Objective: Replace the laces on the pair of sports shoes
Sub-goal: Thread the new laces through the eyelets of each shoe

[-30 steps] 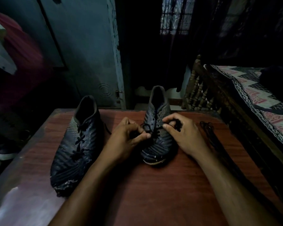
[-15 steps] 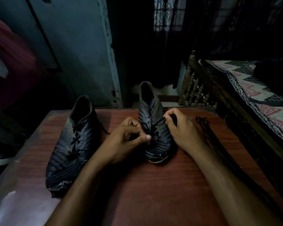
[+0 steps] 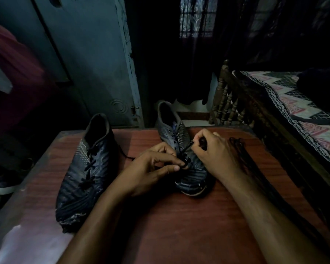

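From my head view, I am working on the lace of the right-hand shoe [image 3: 181, 149], which stands toe toward me near the middle of the worktop [image 3: 198, 225], its heel toward the far edge. My left hand [image 3: 151, 168] curls over the lower eyelets, thumb and forefinger pinching the black lace [image 3: 187, 147] low on the shoe's front; my right hand [image 3: 215, 155] pinches the same lace higher up, where a short taut stretch of it runs up to my fingertips. Whether I am drawing the old lace out or feeding a new one in I cannot tell in this light, but I judge the step to be working this lace through the eyelets of the first shoe. The next move calls for a steady pull with one hand while the other steadies the shoe, so it doesn't tip or slide. The other shoe [image 3: 86, 168] lies toward the left edge, still fully laced, so much of the job remains. A dark bundle of loose laces [image 3: 242, 155] lies near the right edge. The worktop is reddish-brown, wood-patterned, with a pale worn patch at its near left corner. Beyond it the room is dim: a blue-grey door [image 3: 95, 63], a dark curtained window [image 3: 196, 18], and a wooden bed [image 3: 293, 111] with a patterned cover.
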A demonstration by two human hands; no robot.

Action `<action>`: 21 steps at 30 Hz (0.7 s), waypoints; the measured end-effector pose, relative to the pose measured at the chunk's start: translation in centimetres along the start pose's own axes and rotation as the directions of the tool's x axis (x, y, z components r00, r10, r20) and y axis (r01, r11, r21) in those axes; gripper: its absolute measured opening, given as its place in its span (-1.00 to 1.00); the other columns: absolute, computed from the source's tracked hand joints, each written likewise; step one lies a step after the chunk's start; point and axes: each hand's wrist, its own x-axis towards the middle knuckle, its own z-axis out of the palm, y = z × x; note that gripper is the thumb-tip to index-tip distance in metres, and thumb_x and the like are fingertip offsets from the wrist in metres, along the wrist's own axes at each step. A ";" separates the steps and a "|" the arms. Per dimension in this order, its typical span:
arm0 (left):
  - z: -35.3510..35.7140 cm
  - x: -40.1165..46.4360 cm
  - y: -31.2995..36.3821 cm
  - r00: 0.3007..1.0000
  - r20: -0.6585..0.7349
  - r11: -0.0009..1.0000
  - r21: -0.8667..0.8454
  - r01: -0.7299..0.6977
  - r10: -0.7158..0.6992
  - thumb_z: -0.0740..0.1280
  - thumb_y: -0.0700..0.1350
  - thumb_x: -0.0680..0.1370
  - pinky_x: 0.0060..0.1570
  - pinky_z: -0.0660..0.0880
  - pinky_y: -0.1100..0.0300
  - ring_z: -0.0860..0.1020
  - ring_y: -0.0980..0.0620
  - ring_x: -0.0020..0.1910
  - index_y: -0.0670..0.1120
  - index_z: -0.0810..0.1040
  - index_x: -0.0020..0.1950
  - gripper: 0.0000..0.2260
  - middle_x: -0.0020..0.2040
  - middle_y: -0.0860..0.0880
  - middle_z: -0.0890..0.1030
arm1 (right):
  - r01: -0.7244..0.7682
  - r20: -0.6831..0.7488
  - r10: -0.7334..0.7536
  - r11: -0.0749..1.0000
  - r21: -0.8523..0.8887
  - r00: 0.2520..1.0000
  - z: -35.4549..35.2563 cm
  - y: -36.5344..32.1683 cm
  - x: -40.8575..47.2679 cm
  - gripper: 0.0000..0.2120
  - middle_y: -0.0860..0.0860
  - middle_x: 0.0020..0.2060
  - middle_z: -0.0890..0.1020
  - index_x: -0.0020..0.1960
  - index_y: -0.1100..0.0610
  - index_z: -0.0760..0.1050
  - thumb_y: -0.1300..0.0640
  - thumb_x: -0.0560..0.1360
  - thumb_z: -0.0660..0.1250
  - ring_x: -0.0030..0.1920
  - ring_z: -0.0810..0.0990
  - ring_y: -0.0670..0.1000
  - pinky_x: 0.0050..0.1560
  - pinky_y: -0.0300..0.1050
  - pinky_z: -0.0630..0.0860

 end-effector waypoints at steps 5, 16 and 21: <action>-0.1 0.0 -0.1 1.000 0.013 0.997 0.071 -0.003 0.003 0.40 -0.19 0.61 0.20 0.51 0.15 0.60 0.07 0.13 0.03 0.72 0.12 -0.82 0.04 0.12 0.63 | -0.069 -0.064 0.078 0.988 0.138 0.995 0.3 0.5 0.0 -0.91 -0.20 -0.31 0.55 -0.16 0.04 0.51 0.13 0.50 0.40 -0.23 0.54 -0.12 -0.31 -0.37 0.33; 0.4 0.2 -1.5 0.975 -0.223 0.985 0.167 0.042 -0.003 0.47 0.08 0.50 -0.07 0.53 0.19 0.57 0.11 -0.09 0.11 0.64 -0.18 -0.89 -0.09 0.10 0.53 | -0.166 -0.073 0.198 0.935 0.313 0.977 -0.3 -0.7 0.1 -0.71 -0.36 -0.52 0.50 -0.31 0.10 0.27 0.18 0.59 0.14 -0.40 0.46 -0.32 -0.36 -0.37 0.31; 0.5 0.3 -1.7 0.967 -0.256 0.978 0.199 0.055 -0.003 0.51 -0.09 0.54 -0.04 0.54 0.17 0.55 0.10 -0.07 0.10 0.70 -0.01 -0.91 -0.07 0.06 0.50 | -0.350 -0.097 0.459 0.783 0.514 0.883 0.2 -0.2 0.6 -0.65 -0.02 -0.42 0.43 -0.29 0.17 0.35 -0.11 0.44 0.09 -0.35 0.50 0.14 -0.19 0.28 0.55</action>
